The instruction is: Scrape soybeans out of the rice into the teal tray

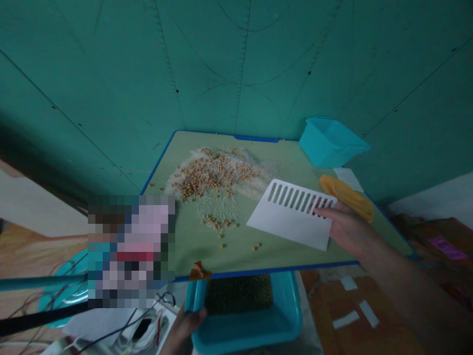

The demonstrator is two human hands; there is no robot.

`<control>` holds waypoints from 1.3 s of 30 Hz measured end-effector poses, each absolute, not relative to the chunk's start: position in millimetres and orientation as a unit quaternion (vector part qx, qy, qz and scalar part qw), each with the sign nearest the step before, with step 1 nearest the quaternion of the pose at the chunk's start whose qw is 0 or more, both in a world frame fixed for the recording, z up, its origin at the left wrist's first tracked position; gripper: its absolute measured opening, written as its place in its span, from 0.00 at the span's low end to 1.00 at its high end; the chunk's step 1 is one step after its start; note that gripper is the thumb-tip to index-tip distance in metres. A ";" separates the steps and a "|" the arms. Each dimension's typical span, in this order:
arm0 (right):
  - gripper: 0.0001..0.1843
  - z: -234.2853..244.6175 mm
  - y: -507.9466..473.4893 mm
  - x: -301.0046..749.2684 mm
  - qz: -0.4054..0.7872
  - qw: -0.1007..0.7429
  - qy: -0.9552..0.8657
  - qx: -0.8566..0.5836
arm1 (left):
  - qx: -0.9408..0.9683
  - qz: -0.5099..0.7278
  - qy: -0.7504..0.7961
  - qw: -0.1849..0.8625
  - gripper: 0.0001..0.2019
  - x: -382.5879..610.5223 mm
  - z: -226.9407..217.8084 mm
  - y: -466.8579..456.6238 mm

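Note:
My right hand [347, 229] grips a white slotted scraper card [291, 213] by its right edge, its flat side resting on the green board [207, 249]. A heap of brown beans mixed with white rice [216, 175] lies on the board's far left, with loose beans [220, 223] scattered nearer. My left hand [186, 323] holds the left rim of a blue tub [254, 323] below the board's near edge. Dark green grains [239, 293] fill that tub.
A small blue bin [328, 140] stands tilted at the board's far right corner. An orange cloth [347, 196] lies beside my right hand. Cardboard with white tape [354, 310] sits lower right. Cables and a blurred patch are at lower left. A teal wall stands behind.

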State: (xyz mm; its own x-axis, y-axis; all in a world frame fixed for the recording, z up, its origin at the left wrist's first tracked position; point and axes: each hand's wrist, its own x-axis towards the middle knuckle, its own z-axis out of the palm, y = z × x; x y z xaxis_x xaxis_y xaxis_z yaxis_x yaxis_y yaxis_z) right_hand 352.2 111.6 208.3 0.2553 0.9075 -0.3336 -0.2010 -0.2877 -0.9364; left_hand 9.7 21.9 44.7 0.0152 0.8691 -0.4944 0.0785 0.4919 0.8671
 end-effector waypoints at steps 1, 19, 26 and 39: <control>0.10 206.3 109.8 351.4 0.537 0.517 -0.289 -0.601 | 0.380 0.330 0.617 0.606 0.12 10.9 46.5 22.4; 0.11 210.1 90.3 325.5 0.544 0.525 -0.315 -0.573 | 0.297 0.361 0.600 0.650 0.18 20.0 65.6 27.0; 0.12 212.0 146.5 304.4 0.541 0.566 -0.337 -0.523 | 0.336 0.365 0.600 0.627 0.24 19.7 66.6 22.3; 0.10 204.5 165.2 284.8 0.573 0.514 -0.381 -0.513 | 0.388 0.340 0.636 0.573 0.12 1.3 53.1 21.5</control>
State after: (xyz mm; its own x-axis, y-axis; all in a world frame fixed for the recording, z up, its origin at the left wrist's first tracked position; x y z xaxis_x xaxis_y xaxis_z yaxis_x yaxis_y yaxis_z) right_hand 284.8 165.2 204.5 0.0541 0.9791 -0.1958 -0.1981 -0.1817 -0.9632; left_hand 1.3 21.5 53.1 -0.0405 0.8844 -0.4649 0.1036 0.4665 0.8784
